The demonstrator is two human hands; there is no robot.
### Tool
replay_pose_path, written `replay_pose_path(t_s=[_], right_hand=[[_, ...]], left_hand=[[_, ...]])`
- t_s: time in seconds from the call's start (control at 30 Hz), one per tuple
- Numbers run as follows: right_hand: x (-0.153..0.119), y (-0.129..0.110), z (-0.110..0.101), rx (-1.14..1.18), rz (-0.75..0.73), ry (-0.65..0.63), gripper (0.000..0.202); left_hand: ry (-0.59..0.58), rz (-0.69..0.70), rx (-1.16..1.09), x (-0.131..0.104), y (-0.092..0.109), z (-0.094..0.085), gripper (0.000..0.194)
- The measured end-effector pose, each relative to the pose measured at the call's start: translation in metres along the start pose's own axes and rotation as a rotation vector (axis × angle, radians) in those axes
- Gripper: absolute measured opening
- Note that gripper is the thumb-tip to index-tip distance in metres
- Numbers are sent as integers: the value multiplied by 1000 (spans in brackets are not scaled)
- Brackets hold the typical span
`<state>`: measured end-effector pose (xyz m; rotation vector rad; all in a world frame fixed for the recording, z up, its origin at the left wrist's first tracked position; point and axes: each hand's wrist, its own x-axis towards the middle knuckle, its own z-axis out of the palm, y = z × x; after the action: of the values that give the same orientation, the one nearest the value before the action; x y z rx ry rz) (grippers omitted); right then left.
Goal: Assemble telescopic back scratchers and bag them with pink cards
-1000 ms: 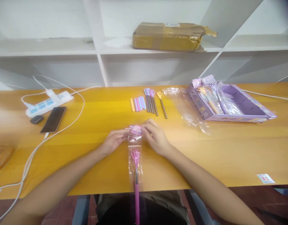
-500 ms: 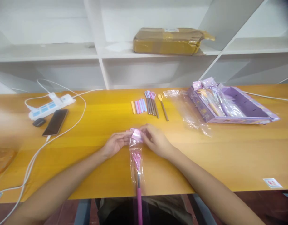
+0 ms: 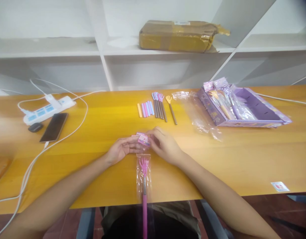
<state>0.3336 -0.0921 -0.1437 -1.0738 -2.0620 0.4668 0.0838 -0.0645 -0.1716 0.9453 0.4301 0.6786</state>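
A small pink printed header card (image 3: 144, 139) is between my hands above the table. My left hand (image 3: 121, 151) has its fingers closed on the card's left side, with another card edge showing behind. The thumb and fingers of my right hand (image 3: 165, 146) pinch the right edge. Just below them, a pink back scratcher (image 3: 144, 186) in a clear plastic bag points toward me, its handle reaching past the table edge. Whether the bag touches the card is hard to see. Beyond my hands lie several bare back scratchers (image 3: 160, 106), a yellow-headed one (image 3: 172, 111) and several coloured grip tubes (image 3: 146, 109).
At the right, a purple box (image 3: 242, 123) holds bagged back scratchers, with loose clear plastic (image 3: 205, 124) beside it. A phone (image 3: 54, 127), a power strip (image 3: 49, 110) and white cables (image 3: 30, 166) occupy the left. A taped carton (image 3: 177, 36) sits on the shelf.
The view has shifted slightly. The card now shows its printed face more squarely, and the top of the bag lies flatter below my hands. Both hands still grip the card.
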Motion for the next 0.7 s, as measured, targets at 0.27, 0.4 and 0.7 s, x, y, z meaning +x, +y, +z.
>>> replay_pose_path(t_s=[0.27, 0.4, 0.7], right_hand=[[1, -1, -1, -14, -60, -83, 22], [0, -2, -1, -44, -81, -73, 22], [-2, -2, -3, -149, -140, -131, 25]], left_hand=[[-12, 4, 5, 0, -1, 0, 55], [12, -1, 31, 0, -1, 0, 55], [46, 3, 36, -1, -2, -1, 54]])
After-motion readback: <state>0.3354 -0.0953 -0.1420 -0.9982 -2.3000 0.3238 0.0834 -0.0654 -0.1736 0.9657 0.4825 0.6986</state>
